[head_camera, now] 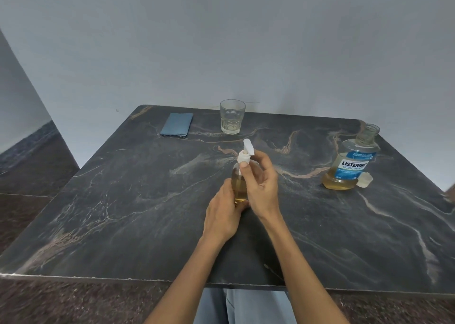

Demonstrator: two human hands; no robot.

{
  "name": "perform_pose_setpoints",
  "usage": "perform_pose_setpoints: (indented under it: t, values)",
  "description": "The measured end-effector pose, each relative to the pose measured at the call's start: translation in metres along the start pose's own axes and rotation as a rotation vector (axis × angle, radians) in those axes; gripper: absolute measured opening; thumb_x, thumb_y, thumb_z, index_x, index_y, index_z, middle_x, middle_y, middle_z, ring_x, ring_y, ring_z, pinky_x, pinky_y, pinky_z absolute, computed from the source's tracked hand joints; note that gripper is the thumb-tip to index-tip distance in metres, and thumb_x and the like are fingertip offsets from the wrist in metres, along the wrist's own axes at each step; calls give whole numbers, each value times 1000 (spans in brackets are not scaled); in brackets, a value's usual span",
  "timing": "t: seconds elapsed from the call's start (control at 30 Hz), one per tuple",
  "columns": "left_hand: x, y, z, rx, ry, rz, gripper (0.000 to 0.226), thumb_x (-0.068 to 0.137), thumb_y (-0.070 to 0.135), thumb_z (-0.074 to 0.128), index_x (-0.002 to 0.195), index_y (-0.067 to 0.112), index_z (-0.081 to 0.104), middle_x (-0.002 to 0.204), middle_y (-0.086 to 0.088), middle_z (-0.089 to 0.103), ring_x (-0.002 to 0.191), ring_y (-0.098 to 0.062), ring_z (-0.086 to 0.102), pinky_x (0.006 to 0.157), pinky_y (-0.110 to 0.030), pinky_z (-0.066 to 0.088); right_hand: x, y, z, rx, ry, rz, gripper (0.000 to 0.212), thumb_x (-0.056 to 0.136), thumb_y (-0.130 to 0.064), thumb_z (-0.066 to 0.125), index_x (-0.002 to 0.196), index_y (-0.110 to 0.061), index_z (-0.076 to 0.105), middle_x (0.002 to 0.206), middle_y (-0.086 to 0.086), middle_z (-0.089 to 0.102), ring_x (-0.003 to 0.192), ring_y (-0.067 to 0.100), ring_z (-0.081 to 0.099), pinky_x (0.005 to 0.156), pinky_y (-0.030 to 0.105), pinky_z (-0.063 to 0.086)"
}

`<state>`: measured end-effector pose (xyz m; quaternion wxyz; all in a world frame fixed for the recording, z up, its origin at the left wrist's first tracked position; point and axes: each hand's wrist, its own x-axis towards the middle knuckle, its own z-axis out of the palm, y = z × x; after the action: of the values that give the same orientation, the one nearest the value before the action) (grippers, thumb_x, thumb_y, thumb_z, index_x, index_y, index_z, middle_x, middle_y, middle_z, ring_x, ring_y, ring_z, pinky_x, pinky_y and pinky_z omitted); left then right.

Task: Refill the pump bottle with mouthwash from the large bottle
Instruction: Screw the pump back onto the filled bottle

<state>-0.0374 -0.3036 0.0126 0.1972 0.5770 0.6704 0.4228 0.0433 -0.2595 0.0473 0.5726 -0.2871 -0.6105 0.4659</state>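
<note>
A small clear pump bottle (238,184) holding amber liquid stands at the middle of the dark marble table (123,200). My left hand (225,211) grips its lower body. My right hand (259,184) pinches the collar of its white pump head (247,151) between thumb and fingers. The large mouthwash bottle (350,162), blue-labelled and uncapped, stands upright at the right with amber liquid low in it. Its clear cap (365,176) lies on the table just to its right.
A drinking glass (232,116) with a little pale liquid stands at the table's far edge. A folded blue cloth (176,124) lies to its left. A grey wall rises behind the table; the near table edge runs above my lap.
</note>
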Motion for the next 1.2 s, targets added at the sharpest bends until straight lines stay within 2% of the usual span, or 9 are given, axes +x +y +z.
perform_pose_setpoints:
  t: [0.1, 0.2, 0.33, 0.5, 0.6, 0.73, 0.87, 0.97, 1.2]
  values:
    - [-1, 1, 0, -7, 1, -15, 20, 85, 28, 60, 98, 20, 46, 94, 5, 60, 87, -18, 59, 75, -37, 49, 0, 2, -1, 5, -6, -7, 19, 87, -15, 60, 104, -19, 56, 103, -2, 68, 98, 11, 65, 85, 28, 51]
    - [-1, 1, 0, 3, 1, -16, 22, 85, 27, 59, 102, 20, 46, 97, 4, 61, 90, -18, 59, 76, -37, 49, -1, 3, 0, 22, 25, -26, 21, 85, -8, 64, 100, -19, 55, 105, 6, 67, 102, 17, 65, 90, 35, 51]
    - [-1, 0, 0, 11, -6, -2, 31, 86, 26, 59, 113, 19, 47, 106, 3, 62, 97, -18, 60, 82, -40, 50, 0, 3, 1, 59, 49, -9, 26, 82, -2, 68, 96, -18, 54, 103, 7, 66, 100, 19, 66, 89, 35, 52]
    - [1, 1, 1, 17, 1, 14, 36, 86, 26, 59, 119, 20, 46, 109, 4, 62, 98, -15, 61, 83, -37, 50, 3, 0, 2, 50, 61, -1, 37, 78, -1, 73, 103, -24, 59, 98, -4, 66, 93, 14, 66, 82, 26, 52]
    - [1, 0, 1, 21, -4, 20, 35, 86, 27, 60, 116, 19, 46, 108, 3, 62, 97, -16, 61, 82, -39, 50, 4, 1, 1, 71, 60, 17, 38, 77, -1, 74, 104, -25, 63, 105, 3, 67, 95, 15, 66, 82, 25, 52]
    - [2, -1, 1, 24, -7, 41, 38, 85, 25, 62, 119, 19, 46, 109, 2, 62, 98, -16, 61, 82, -37, 50, 4, 2, 0, 112, 61, 62, 31, 74, -1, 77, 94, -20, 62, 106, 12, 68, 95, 19, 68, 85, 34, 53]
    - [2, -2, 2, 37, -10, 54, 38, 85, 26, 62, 118, 19, 45, 108, 4, 62, 97, -14, 61, 81, -35, 50, 3, 1, -1, 161, 53, 58, 33, 74, 4, 75, 89, -14, 51, 103, 1, 69, 98, 15, 67, 86, 32, 53]
    - [3, -4, 2, 42, -13, 43, 39, 85, 26, 62, 119, 18, 44, 108, 3, 62, 97, -15, 61, 81, -36, 50, 2, 1, 0, 189, 50, 56, 38, 73, 7, 74, 93, -15, 50, 106, -7, 68, 104, 14, 65, 85, 27, 53]
    - [3, -4, 4, 59, -11, 12, 37, 85, 27, 60, 118, 20, 44, 106, 5, 62, 95, -17, 61, 80, -41, 51, 0, -1, -1, 116, 10, 40, 40, 76, -4, 75, 108, -24, 61, 106, -3, 68, 100, 11, 66, 85, 22, 50]
